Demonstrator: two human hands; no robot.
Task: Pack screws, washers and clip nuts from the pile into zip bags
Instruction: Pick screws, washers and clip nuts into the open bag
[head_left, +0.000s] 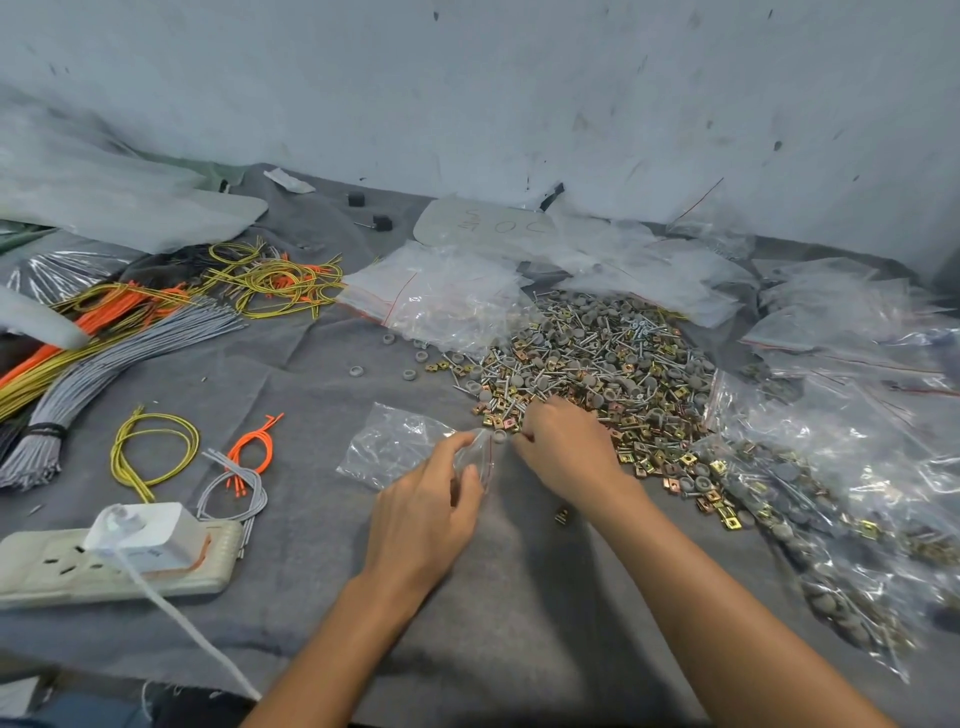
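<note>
I have the zip bag (393, 445) at the middle of the grey cloth (519, 603), lying flat just left of the pile (597, 364). It is small and clear, crinkled and shiny, with a thin red line along its mouth, which faces right toward the pile. Through the film I can't make out whether anything is inside.

My left hand (431, 501) pinches the bag at its mouth, with the thumb on top, a finger beneath and the film caught between them. My right hand (566, 449) comes in from the right with its back to the camera. Its fingers curl down at the bag's mouth, right on the near edge of the pile. The fingertips are hidden, so I cannot tell whether they grip anything. One grey washer (498, 435) lies between the two hands, just at the mouth.

The pile is a dense mix of silver screws (589, 344), round grey washers and square brass-coloured clip nuts (497, 419). The clip nuts are thickest along its near edge. A single clip nut (562, 515) lies apart on the cloth beneath my right wrist, and a few washers are scattered left of the pile.

Filled bags (810, 499) of the same mix are heaped at the right, touching the pile's edge. A stack of empty bags (447, 296) rests behind the pile — red-lined like mine. Far left are bundles of wires (156, 447) in yellow, orange and grey, and a power strip (62, 571) near the cloth's front edge.
</note>
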